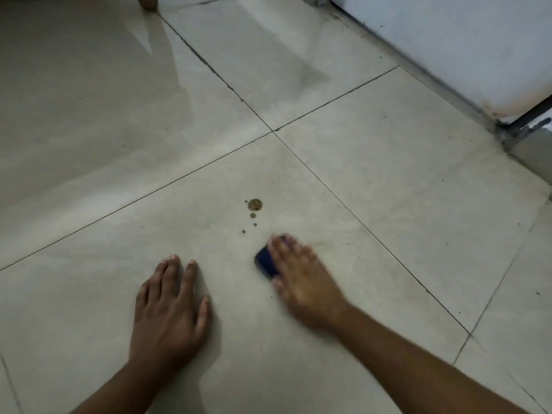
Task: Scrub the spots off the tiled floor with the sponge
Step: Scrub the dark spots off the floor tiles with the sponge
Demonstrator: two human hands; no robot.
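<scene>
A brown spot (254, 204) with several smaller droplets (252, 215) below it marks the beige tiled floor (179, 222). My right hand (301, 279), blurred by motion, holds a dark blue sponge (266, 261) flat on the tile. Its fingers lie over the sponge's top and the thumb is against its near edge. The sponge sits just below and right of the droplets, apart from the big spot. My left hand (170, 318) rests palm-down on the same tile, fingers spread, to the left of the sponge.
A white panel (463, 40) with a dirty lower edge runs along the top right, ending at a grey step (528, 150). A brown rounded object (147, 1) stands at the top edge. Small dark specks (385, 117) dot the tiles to the right.
</scene>
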